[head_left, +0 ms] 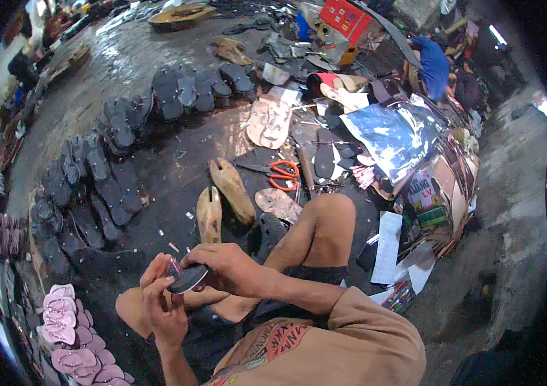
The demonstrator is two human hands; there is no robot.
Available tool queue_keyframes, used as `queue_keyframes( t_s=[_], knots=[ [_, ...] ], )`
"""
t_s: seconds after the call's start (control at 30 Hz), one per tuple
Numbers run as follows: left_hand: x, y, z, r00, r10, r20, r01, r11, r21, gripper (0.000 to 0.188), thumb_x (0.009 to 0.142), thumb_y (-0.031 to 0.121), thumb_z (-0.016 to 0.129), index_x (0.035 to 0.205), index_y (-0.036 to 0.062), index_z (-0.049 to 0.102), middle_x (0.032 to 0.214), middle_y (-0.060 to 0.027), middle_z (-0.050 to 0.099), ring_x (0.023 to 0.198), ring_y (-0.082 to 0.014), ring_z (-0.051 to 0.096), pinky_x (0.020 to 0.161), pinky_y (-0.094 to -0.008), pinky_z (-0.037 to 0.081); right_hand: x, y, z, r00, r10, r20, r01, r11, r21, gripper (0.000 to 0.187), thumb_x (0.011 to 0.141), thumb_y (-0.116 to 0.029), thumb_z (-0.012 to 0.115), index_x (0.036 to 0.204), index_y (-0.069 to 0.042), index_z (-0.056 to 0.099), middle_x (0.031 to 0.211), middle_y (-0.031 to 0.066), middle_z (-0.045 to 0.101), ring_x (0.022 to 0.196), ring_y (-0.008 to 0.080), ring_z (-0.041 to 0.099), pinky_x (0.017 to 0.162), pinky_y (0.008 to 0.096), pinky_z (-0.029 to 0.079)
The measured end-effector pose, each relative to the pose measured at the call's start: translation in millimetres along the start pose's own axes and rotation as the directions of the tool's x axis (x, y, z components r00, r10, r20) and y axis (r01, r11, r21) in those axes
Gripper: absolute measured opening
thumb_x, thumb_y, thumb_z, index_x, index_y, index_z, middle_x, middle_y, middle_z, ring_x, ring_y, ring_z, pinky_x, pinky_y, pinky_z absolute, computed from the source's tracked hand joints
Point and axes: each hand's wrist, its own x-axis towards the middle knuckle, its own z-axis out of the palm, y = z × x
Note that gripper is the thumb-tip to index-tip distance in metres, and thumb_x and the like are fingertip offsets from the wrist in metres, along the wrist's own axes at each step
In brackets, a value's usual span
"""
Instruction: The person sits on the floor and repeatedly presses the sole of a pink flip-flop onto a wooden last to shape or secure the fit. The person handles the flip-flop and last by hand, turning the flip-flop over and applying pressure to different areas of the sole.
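Note:
Above my lap, both hands hold a small dark sandal sole (190, 278) with a pale edge and a thin pink strap (176, 264) standing up from it. My left hand (161, 291) grips it from the left, its fingers bent around the strap end. From the right, my right hand (232, 267) closes on the other end, its fingers partly hidden. Just beyond my hands lie two wooden shoe lasts (209, 215), nearly side by side on the floor. Farther right is a pair of pincers with orange handles (284, 175).
Dark sandals (97, 157) line the floor in a curve from left to far middle. Pink flip-flops (60, 315) are piled at lower left. Right of my knee are a clear plastic sheet (389, 138), scraps and a white strip (386, 248). A person in blue (433, 64) sits at far right.

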Motion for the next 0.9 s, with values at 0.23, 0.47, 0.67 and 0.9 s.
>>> queue_keyframes(
  t_s=[0.23,0.47,0.67,0.9],
  knots=[
    [-6,16,3,0.987,-0.12,0.104,0.106,0.985,0.133,0.071,0.098,0.04,0.077,0.144,0.0008,0.042,0.135,-0.0257,0.069,0.124,-0.0362,0.069,0.105,-0.047,0.055,0,-20,-29,0.99,-0.107,-0.093,0.099,0.991,-0.085,0.047,0.074,-0.007,0.088,0.118,-0.01,0.076,0.119,0.0095,0.077,0.111,0.029,0.075,0.096,0.0399,0.057],
    [18,25,3,0.963,0.221,0.153,-0.227,0.973,0.025,0.075,0.092,0.02,0.086,0.151,0.0091,0.041,0.131,-0.0154,0.076,0.134,-0.0383,0.064,0.118,-0.0552,0.044,-2,-34,-48,0.995,-0.103,-0.014,0.096,0.962,-0.257,0.05,0.07,-0.021,0.086,0.117,-0.008,0.075,0.117,0.0075,0.078,0.113,0.0294,0.074,0.095,0.0411,0.058],
    [22,35,-1,0.964,0.208,0.165,-0.226,0.969,0.098,0.078,0.092,0.018,0.085,0.155,0.0133,0.04,0.127,-0.0099,0.079,0.138,-0.036,0.061,0.122,-0.0564,0.04,0,-45,-51,0.991,-0.136,0.017,0.135,0.945,-0.299,0.047,0.072,-0.022,0.083,0.116,-0.008,0.076,0.117,0.0081,0.078,0.113,0.0288,0.074,0.096,0.0409,0.058],
    [12,39,-7,0.969,0.219,0.116,-0.23,0.968,0.096,0.081,0.092,0.016,0.084,0.158,0.013,0.037,0.124,-0.0045,0.08,0.137,-0.0321,0.063,0.125,-0.0589,0.033,-2,-53,-52,0.958,-0.288,0.003,0.264,0.873,-0.41,0.032,0.083,-0.016,0.076,0.114,-0.009,0.078,0.117,0.0081,0.078,0.113,0.0267,0.074,0.098,0.0446,0.058]
  ],
)
